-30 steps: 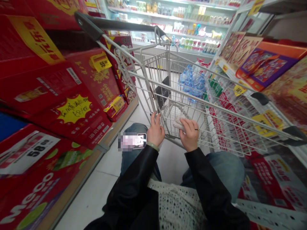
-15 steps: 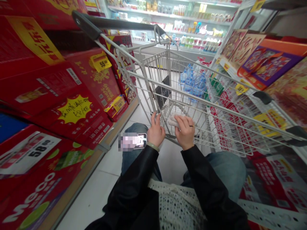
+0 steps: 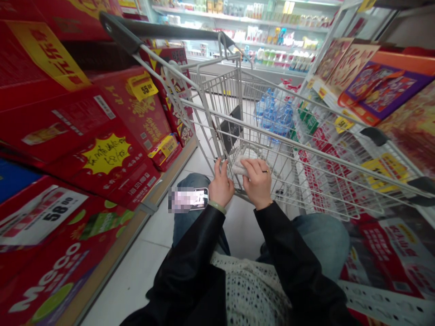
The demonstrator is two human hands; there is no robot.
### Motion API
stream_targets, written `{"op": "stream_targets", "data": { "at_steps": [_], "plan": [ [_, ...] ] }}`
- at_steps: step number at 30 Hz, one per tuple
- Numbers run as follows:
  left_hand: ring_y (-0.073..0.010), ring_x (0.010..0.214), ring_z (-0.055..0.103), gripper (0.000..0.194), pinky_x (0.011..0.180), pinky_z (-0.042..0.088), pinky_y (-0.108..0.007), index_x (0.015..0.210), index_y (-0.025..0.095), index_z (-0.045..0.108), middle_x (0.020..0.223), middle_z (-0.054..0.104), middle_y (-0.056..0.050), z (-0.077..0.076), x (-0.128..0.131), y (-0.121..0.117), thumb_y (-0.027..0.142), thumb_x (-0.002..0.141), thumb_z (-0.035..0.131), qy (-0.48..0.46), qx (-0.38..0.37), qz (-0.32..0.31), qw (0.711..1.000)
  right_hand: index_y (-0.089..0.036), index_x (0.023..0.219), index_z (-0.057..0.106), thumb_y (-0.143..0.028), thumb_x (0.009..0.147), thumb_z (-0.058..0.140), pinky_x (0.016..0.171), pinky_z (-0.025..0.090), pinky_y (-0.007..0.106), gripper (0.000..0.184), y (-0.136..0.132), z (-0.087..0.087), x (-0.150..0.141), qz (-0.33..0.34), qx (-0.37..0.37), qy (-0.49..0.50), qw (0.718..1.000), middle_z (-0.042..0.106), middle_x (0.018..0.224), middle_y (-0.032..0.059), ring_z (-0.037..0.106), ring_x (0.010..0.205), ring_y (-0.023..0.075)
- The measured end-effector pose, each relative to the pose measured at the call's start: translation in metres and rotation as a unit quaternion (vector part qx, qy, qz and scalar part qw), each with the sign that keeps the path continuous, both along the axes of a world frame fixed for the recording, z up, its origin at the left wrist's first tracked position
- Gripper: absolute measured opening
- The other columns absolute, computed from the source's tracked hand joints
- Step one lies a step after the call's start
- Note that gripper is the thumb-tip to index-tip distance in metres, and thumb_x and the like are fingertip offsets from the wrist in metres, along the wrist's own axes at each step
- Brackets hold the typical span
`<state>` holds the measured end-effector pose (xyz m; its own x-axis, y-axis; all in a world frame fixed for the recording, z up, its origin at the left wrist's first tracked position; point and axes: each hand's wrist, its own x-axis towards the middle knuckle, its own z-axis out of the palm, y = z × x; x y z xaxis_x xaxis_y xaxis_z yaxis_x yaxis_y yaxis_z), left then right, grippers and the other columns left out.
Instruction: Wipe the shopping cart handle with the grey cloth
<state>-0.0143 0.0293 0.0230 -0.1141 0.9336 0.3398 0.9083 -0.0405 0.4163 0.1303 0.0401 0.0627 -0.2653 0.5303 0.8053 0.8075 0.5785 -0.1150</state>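
A grey wire shopping cart (image 3: 204, 97) stands in front of me, its dark handle at the upper left. Pinched in my right hand (image 3: 258, 182) is a whitish cleaning cloth (image 3: 240, 166), pressed against the lower wires of the cart. A dark ring shows on one finger of that hand. My left hand (image 3: 221, 186) has its fingertips on the cart's lower frame, just left of the cloth, and steadies against the bar with bent fingers. A phone (image 3: 199, 198) with a lit screen lies on my left thigh, beside the left wrist.
Red drink cartons (image 3: 125, 117) are stacked along the left side. Wrapped bottle packs (image 3: 326, 158) and snack boxes (image 3: 384, 86) line the right. Blue-tinted water bottles (image 3: 277, 115) stand on the floor beyond the cart. A lit refrigerated shelf (image 3: 254, 22) spans the back.
My right hand has slid slightly left and up with the cloth along the cart wires. The left hand stays at the same place on the frame.
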Motion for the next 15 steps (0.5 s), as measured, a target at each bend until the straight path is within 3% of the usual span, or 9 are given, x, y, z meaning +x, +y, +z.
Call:
{"op": "stream_targets", "data": {
  "at_steps": [2, 7, 9, 15],
  "plan": [
    [-0.022, 0.088, 0.074, 0.073, 0.071, 0.06, -0.036, 0.159, 0.022, 0.029, 0.171, 0.021, -0.013, 0.0, 0.0, 0.0, 0.021, 0.089, 0.05, 0.003, 0.0, -0.001, 1.0, -0.015, 0.13, 0.066, -0.005, 0.084, 0.054, 0.104, 0.05, 0.043, 0.049, 0.001, 0.003, -0.002, 0.009, 0.002, 0.003, 1.0, 0.071, 0.121, 0.0109, 0.055, 0.116, 0.0255],
    [-0.0211, 0.087, 0.075, 0.069, 0.068, 0.059, -0.035, 0.158, 0.022, 0.031, 0.171, 0.024, -0.012, 0.0, 0.0, 0.0, 0.017, 0.091, 0.045, 0.014, 0.0, 0.003, 1.0, -0.021, 0.135, 0.064, -0.008, 0.089, 0.051, 0.108, 0.048, 0.045, 0.049, 0.012, 0.036, -0.008, 0.014, 0.048, 0.035, 0.998, 0.069, 0.127, 0.0084, 0.055, 0.119, 0.0254],
    [-0.0204, 0.086, 0.075, 0.069, 0.067, 0.059, -0.034, 0.158, 0.023, 0.031, 0.171, 0.024, -0.011, 0.001, 0.0, 0.0, 0.016, 0.09, 0.045, 0.021, -0.002, 0.006, 1.0, -0.022, 0.136, 0.063, -0.009, 0.089, 0.051, 0.108, 0.048, 0.046, 0.049, 0.015, 0.041, -0.01, 0.014, 0.049, 0.038, 0.998, 0.069, 0.129, 0.0078, 0.055, 0.12, 0.0255],
    [-0.0214, 0.083, 0.074, 0.071, 0.065, 0.06, -0.037, 0.159, 0.023, 0.029, 0.172, 0.022, -0.011, 0.001, -0.001, -0.001, 0.016, 0.09, 0.045, 0.028, -0.014, 0.003, 0.999, -0.016, 0.129, 0.065, -0.006, 0.088, 0.052, 0.101, 0.05, 0.042, 0.044, 0.008, 0.008, -0.011, 0.018, 0.036, -0.011, 0.999, 0.072, 0.122, 0.0085, 0.056, 0.115, 0.0249]
  ]
}}
